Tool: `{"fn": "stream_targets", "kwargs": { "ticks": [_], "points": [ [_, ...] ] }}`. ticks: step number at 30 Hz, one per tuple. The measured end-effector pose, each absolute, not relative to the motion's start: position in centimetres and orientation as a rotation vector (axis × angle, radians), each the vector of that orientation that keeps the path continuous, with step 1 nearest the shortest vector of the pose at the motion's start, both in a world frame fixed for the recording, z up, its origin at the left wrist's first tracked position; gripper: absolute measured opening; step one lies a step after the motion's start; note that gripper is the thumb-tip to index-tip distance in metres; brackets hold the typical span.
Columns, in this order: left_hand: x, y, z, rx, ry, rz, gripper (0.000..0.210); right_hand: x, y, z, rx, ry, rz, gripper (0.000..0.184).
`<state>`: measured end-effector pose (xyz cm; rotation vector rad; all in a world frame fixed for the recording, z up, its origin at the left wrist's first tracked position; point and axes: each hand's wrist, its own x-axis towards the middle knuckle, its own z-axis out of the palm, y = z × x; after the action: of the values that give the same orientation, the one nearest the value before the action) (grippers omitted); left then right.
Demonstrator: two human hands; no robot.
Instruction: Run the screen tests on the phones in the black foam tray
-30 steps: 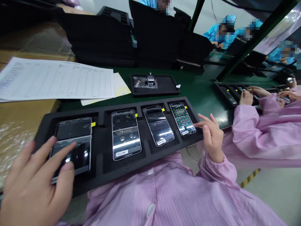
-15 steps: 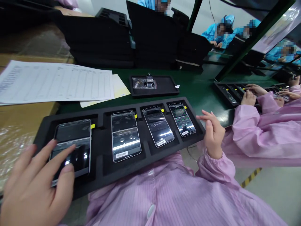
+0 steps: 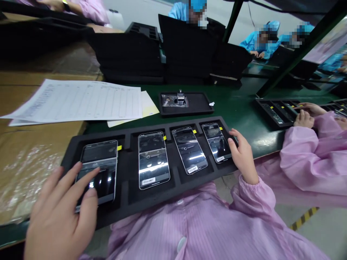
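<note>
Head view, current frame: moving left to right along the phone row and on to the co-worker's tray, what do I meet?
Leftmost phone, partly covered by the left hand → second phone → third phone → rightmost phone → right hand → co-worker's tray.

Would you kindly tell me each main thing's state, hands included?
Leftmost black-glass phone: face up, partly hidden.
Other three black-glass phones: face up, unobstructed.
Long black foam tray: uncovered, one phone per compartment.
Small black rectangular tray: uncovered, holding a clear plastic bag.
Printed white paper sheets: overlapping, loose.
Bare left hand: spread over leftmost phone.
Bare right hand: fingers bent, at long tray's right end; contact unclear.
</note>
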<state>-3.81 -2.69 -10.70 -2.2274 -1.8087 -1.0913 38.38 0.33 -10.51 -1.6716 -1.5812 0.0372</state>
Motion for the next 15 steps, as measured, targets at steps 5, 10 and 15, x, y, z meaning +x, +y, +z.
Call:
{"fn": "stream_targets", "kwargs": {
  "ticks": [5, 10, 15],
  "points": [
    [-2.9, -3.2, -9.6, -2.234, -1.839, -1.075, 0.048, 38.4, 0.4, -10.6, -1.691, -1.602, 0.038, 0.032],
    [-2.8, -3.3, -9.4, -2.23, -1.855, -1.061, 0.047, 38.4, 0.3, -10.5, -1.687, -1.614, 0.021, 0.031],
    [-2.8, -3.3, -9.2, -2.235, -1.85, -1.044, 0.045, 38.3, 0.3, -10.5, -1.68, -1.624, 0.017, 0.03]
  ]
}}
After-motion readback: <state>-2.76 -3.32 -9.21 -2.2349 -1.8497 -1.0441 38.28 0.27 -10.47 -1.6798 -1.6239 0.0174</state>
